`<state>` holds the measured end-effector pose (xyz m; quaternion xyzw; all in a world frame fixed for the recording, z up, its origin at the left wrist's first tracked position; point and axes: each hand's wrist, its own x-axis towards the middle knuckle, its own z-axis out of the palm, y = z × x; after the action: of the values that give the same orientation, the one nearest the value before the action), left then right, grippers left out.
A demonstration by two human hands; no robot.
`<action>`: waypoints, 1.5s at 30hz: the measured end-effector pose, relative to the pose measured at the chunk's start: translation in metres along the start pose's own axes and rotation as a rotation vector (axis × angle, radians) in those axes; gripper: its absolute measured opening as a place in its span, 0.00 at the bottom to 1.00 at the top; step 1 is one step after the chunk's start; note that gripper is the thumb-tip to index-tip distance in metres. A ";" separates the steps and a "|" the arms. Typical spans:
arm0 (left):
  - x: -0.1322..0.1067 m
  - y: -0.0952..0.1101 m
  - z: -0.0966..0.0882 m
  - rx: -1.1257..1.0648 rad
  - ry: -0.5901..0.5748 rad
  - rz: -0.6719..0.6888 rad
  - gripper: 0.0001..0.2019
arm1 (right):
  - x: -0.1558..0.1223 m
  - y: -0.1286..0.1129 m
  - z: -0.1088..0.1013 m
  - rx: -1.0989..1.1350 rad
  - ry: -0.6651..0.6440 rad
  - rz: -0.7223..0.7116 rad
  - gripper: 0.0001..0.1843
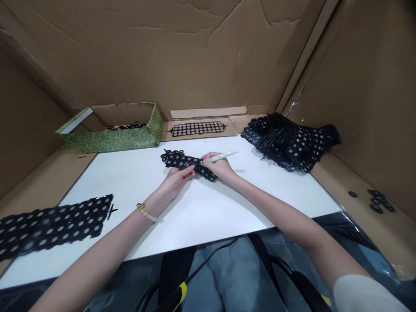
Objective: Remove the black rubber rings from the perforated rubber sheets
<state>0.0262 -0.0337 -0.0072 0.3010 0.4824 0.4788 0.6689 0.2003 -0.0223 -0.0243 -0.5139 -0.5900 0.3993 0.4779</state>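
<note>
The left hand (175,180) pinched the near edge of a black perforated strip (177,159), which lay on the white worktop (201,208) under both hands. The right hand (219,167) was closed around a white pen-shaped tool (221,156), its tip on the strip. A pile of black sheets (289,138) lay well right of that hand, and a green box (130,138) stood beyond the left.

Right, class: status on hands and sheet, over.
Left hand steadies sheet on board. Right hand grips pen, tip at sheet. Pile lies apart, far right.
</note>
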 end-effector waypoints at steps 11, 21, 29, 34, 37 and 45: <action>-0.001 0.001 0.001 0.031 -0.028 -0.018 0.08 | -0.006 -0.003 0.000 -0.099 -0.007 -0.051 0.05; 0.003 0.000 -0.003 0.035 -0.036 -0.014 0.06 | -0.006 -0.003 0.002 -0.194 -0.002 -0.129 0.06; 0.004 -0.002 -0.003 0.028 -0.018 0.017 0.07 | -0.002 0.000 0.001 -0.016 0.004 0.005 0.06; 0.005 -0.003 -0.005 0.042 -0.057 0.036 0.06 | -0.003 0.000 0.003 -0.034 0.006 -0.016 0.04; 0.004 -0.004 -0.005 0.047 -0.052 0.043 0.07 | -0.004 0.000 0.004 -0.049 0.003 -0.010 0.04; 0.004 -0.006 -0.005 0.031 -0.019 0.073 0.10 | -0.004 0.000 0.005 -0.023 -0.012 0.020 0.06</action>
<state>0.0244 -0.0328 -0.0157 0.3333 0.4720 0.4924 0.6509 0.1950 -0.0262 -0.0261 -0.5227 -0.5923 0.4002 0.4645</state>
